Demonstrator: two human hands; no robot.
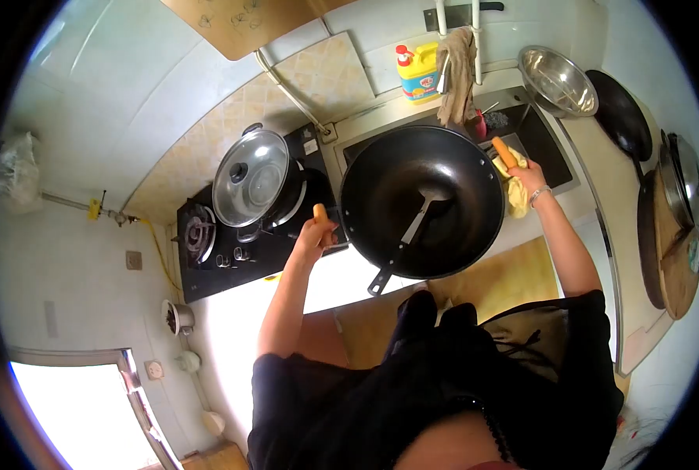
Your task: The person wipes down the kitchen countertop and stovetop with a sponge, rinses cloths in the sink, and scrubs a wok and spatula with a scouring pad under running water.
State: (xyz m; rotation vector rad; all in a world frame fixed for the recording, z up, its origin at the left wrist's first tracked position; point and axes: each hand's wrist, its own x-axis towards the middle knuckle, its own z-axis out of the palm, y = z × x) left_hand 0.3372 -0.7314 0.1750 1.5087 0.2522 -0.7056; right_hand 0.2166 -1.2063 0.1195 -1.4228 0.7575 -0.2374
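A large black wok (459,227) is held up in front of me, over the front of the sink and counter. My left hand (315,236) is closed round its wooden-tipped handle on the left side. On the right, my right hand (528,178) grips the other wooden handle (504,152), with a yellow cloth (517,197) bunched under the fingers. A metal spatula (415,225) with a black handle lies inside the wok, its handle end sticking out over the near rim.
A lidded pot (252,178) sits on the black stove (196,274) at left. Behind the wok are the sink (553,149), a yellow bottle (420,77) and a hanging brown cloth (457,70). Steel bowl (559,82), black pan (622,113) and round wooden board (680,274) stand at right.
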